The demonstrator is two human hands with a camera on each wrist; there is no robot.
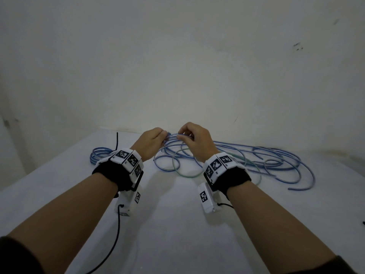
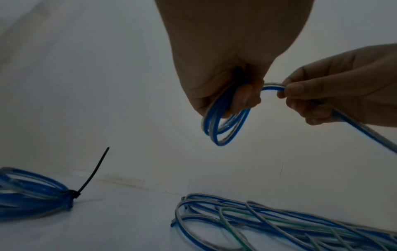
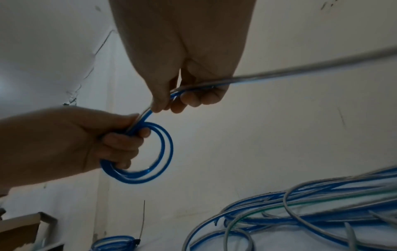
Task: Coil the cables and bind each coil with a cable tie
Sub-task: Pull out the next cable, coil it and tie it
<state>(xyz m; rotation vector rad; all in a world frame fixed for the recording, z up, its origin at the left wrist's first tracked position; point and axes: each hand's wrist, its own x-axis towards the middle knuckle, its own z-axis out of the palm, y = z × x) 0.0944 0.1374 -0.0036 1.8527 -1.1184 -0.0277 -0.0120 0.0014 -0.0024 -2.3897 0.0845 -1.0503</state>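
Your left hand (image 3: 71,144) gripped a small coil (image 3: 148,156) of blue cable above the white table (image 1: 177,224), fingers curled through its two or three loops, while your right hand (image 3: 182,81) pinched the running length (image 3: 300,68) just beside it between thumb and fingertips, feeding the next turn. The cable looked light and springy, a smooth plastic-jacketed line, blue with a pale stripe; it probably wanted to spring open, so the sound hold was where the loops crossed under your left thumb, with the right hand sliding along the free length rather than clamping it. The jacket seemed slick, so a loose grip risked the turns fanning out.

Below your hands, the rest of the loose cables (image 1: 246,161) sprawled over the table in wide overlapping curves, a green strand (image 1: 177,167) among the blue ones, well apart from the table's near edge. To your left lay a finished coil (image 2: 28,193), flat on the table and cinched by a black cable tie (image 2: 94,171) whose untrimmed tail stood upward.
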